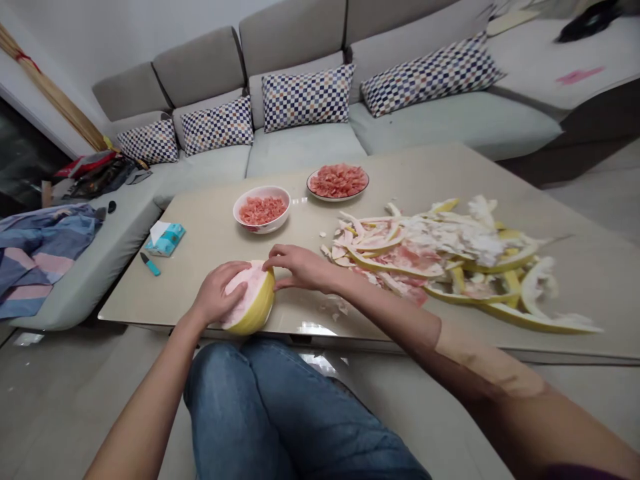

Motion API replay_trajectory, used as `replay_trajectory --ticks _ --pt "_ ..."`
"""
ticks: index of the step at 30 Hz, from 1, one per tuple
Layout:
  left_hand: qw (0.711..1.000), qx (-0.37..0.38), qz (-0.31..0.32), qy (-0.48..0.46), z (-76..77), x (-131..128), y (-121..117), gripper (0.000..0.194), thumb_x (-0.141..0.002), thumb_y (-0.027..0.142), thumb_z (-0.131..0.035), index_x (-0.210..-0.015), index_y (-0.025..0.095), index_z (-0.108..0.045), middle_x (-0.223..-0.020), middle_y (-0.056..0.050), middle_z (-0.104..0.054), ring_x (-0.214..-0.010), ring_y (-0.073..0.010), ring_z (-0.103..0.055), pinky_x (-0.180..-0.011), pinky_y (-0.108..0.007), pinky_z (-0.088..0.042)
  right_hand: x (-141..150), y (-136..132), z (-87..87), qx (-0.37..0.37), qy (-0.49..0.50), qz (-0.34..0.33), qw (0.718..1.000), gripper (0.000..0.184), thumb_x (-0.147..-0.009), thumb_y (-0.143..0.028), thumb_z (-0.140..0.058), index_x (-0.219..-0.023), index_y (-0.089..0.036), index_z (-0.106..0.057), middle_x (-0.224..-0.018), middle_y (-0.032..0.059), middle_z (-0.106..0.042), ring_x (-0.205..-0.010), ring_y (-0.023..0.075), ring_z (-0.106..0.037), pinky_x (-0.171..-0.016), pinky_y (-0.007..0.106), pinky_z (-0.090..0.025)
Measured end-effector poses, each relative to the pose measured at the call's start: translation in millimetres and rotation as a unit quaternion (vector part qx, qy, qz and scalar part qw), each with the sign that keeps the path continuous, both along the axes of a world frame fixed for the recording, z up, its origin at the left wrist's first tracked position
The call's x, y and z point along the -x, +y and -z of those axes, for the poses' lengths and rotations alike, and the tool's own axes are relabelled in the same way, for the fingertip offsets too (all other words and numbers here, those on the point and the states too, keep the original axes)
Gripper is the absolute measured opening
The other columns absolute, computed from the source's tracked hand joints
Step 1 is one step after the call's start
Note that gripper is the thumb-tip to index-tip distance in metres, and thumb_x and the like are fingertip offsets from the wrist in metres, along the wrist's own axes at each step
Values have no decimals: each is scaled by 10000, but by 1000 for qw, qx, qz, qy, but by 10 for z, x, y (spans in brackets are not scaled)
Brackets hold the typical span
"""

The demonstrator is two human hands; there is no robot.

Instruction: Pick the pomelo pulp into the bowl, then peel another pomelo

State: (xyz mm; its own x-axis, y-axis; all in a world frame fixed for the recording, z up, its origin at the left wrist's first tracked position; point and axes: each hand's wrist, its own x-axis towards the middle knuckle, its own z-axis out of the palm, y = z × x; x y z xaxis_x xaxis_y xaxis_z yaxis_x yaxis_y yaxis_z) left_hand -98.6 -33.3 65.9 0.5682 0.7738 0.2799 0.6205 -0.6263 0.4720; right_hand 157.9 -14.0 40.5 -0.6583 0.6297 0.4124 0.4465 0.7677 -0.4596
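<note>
A partly peeled pomelo rests at the table's near edge, yellow rind below and pale pink pith exposed on top. My left hand lies over its left side, the thumb across the pith and the fingers curled around the fruit. At the upper right, my right hand grips the rim of the rind between bent fingers and thumb. Behind the pomelo stands a white bowl of pink pomelo flesh pieces. Farther back, a dark-rimmed plate holds a heap of similar flesh.
A wide pile of rind strips and pith covers the right part of the table. At the left lie a blue tissue pack and a teal-handled knife. A grey sofa with checked cushions runs behind.
</note>
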Motion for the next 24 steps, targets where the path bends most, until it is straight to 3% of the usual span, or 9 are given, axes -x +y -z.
replay_trajectory --ticks 5,10,20,24 --pt "1000 6 4 -2 -9 5 -10 370 -878 351 -519 -1205 235 -648 -1245 -81 -679 -1177 -248 -602 -1049 -405 -453 91 152 -241 -12 -104 -35 994 292 -734 -284 -827 -976 -173 -707 -931 39 -639 -797 172 -592 -648 250 -381" --pt "1000 9 -4 6 -25 -9 -19 372 -875 355 -501 -1188 230 -657 -1222 -79 -689 -1158 -248 -613 -1036 -401 -462 151 137 -347 -7 -169 -29 985 246 -697 -269 -845 -890 -175 -725 -876 28 -645 -728 166 -564 -561 260 -281" --pt "999 0 4 32 -39 -73 -54 366 -864 364 -505 -1168 233 -663 -1230 -69 -693 -1164 -247 -610 -1046 -408 -446 118 160 -294 -7 -181 -80 980 182 -713 -280 -810 -758 -169 -674 -791 21 -645 -680 159 -534 -570 261 -285" --pt "1000 7 -18 7 -16 -20 -41 359 -865 335 -491 -1165 228 -656 -1221 -72 -689 -1162 -239 -607 -1039 -395 -451 61 48 -205 -10 -177 -94 980 162 -838 -267 -692 -717 -169 -643 -761 23 -634 -678 155 -537 -596 259 -314"
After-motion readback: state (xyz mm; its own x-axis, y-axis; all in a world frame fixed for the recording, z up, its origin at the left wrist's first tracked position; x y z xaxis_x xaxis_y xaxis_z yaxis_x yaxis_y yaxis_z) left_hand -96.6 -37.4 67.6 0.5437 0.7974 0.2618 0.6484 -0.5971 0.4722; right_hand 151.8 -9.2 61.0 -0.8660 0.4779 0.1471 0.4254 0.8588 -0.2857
